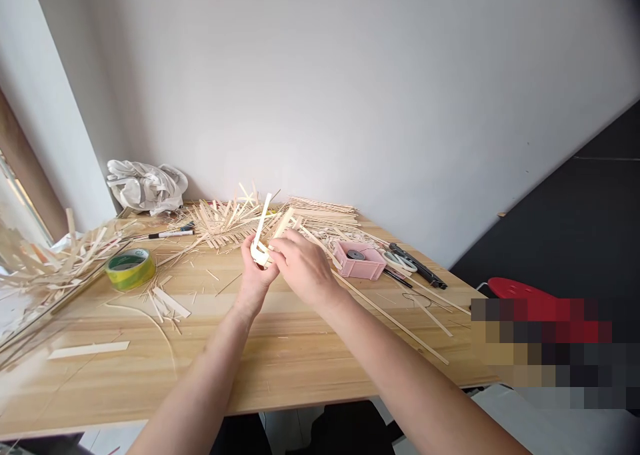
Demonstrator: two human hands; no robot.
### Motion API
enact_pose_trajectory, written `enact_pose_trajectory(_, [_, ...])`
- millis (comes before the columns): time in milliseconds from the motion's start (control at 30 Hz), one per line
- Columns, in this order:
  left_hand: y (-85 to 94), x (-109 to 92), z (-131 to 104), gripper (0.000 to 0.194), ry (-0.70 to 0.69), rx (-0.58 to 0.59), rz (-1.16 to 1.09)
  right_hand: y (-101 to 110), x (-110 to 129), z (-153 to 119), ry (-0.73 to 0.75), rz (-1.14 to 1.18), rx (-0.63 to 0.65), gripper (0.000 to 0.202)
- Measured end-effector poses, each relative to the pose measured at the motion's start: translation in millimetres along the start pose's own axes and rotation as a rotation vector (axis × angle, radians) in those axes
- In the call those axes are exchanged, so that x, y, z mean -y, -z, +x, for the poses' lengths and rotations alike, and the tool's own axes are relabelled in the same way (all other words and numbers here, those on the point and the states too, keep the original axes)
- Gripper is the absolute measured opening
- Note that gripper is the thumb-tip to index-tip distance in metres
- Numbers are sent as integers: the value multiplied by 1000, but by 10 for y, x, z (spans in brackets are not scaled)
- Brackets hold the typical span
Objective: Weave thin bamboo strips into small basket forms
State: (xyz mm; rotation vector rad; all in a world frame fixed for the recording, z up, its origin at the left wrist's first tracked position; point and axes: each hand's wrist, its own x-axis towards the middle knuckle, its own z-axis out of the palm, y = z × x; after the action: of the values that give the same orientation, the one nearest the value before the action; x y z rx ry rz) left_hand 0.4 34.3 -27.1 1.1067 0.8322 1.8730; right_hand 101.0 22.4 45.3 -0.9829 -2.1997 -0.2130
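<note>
My left hand (pixel 256 278) is wrapped round a small piece folded from pale, flat bamboo-like strips (pixel 260 251), held above the middle of the table. One strip stands up from it and leans slightly right. My right hand (pixel 306 268) comes in from the right, its thumb and fingers closed on the same piece. More strip ends (pixel 284 222) stick up behind its fingers. The right hand hides part of the piece, so its full shape cannot be seen.
Behind my hands lies a spread of loose strips (pixel 220 225) and a stack (pixel 325 210). A pink basket (pixel 367 269), white-handled scissors (pixel 401 262) and a black tool (pixel 419 266) are on the right. Yellow-green tape (pixel 131 278) and a white bag (pixel 150 185) are on the left.
</note>
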Motion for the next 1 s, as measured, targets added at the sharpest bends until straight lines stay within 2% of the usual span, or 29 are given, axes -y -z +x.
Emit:
enact_pose_trajectory(100, [-17, -32, -3, 75, -26, -17, 48, -37, 24, 40, -45, -38, 46, 18])
enact_pose_trajectory(233, [-30, -54, -11, 74, -29, 1, 80, -52, 13, 52, -86, 88, 32, 18])
enact_pose_trajectory(333, [-20, -25, -13, 73, -14, 6, 66, -84, 1, 41, -92, 191, -95, 16])
enact_pose_trajectory(467, [-17, 4, -19, 71, 26, 6, -56, -122, 7, 14, -24, 349, -270, 14])
enact_pose_trajectory(667, [-45, -38, -48, 68, 82, 48, -208, -126, 34, -29, -17, 454, -432, 14])
enact_pose_trajectory(767, [-54, -63, -58, 68, 100, 84, -268, -107, 54, -29, -20, 469, -440, 14])
enact_pose_trajectory(900, [-57, -101, -59, 70, 99, 86, -324, -78, 43, -31, 62, 635, -393, 11])
enact_pose_trajectory(1000, [-56, -112, -59, 69, 100, 93, -310, -86, -9, -60, 60, 719, -408, 9])
